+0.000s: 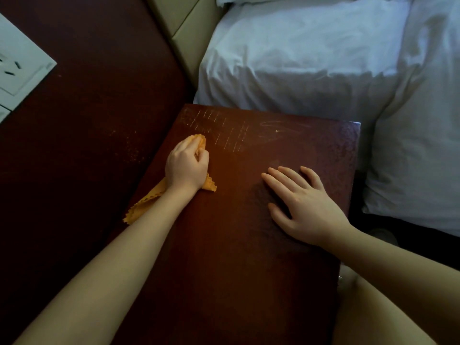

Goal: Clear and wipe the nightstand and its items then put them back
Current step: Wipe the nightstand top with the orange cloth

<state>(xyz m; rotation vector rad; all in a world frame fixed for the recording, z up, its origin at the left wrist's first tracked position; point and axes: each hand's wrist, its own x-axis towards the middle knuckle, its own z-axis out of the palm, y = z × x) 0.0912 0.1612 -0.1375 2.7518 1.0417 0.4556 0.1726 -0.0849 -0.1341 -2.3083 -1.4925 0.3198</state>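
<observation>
White socket plate (17,68) far left, on dark red panel (87,95). Orange cloth (146,202), zigzag edge: 1 end trails under the forearm, the rest bunched on the nightstand (224,270) top near its far-left corner. Left hand (186,165) on it, fingers curled round the bunch. Pale scratch lines (224,130) just beyond. Right hand (306,207) flat on the top, fingers straight, slightly spread, holding nothing. White bedding (311,58) right, against the nightstand's far edge.
</observation>
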